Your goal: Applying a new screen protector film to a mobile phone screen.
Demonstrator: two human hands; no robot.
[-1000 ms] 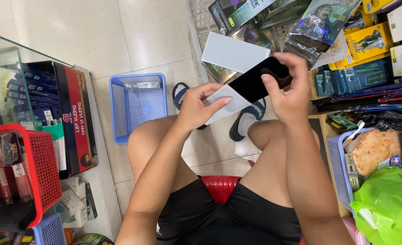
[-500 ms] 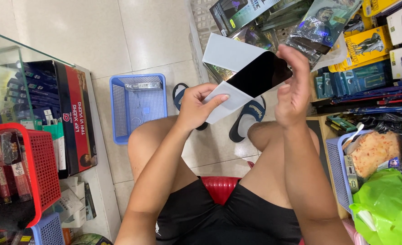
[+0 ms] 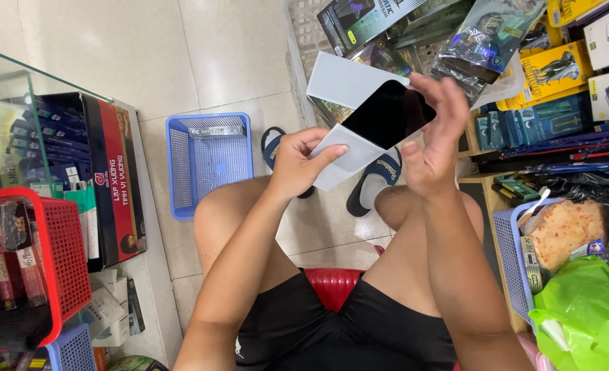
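- The left hand (image 3: 303, 163) pinches a pale folded card sleeve (image 3: 346, 148) at its lower corner.
- The right hand (image 3: 434, 141), fingers spread, cradles a black phone (image 3: 389, 114) at one o'clock from the left hand, touching the sleeve.
- A blue basket (image 3: 208, 161) sits at nine o'clock.

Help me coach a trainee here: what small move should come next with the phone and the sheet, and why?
Probably bring the right hand fingers back around the black phone: they are spread open, so it rests loosely, tilted, while the left hand pinches the pale sheet under it.
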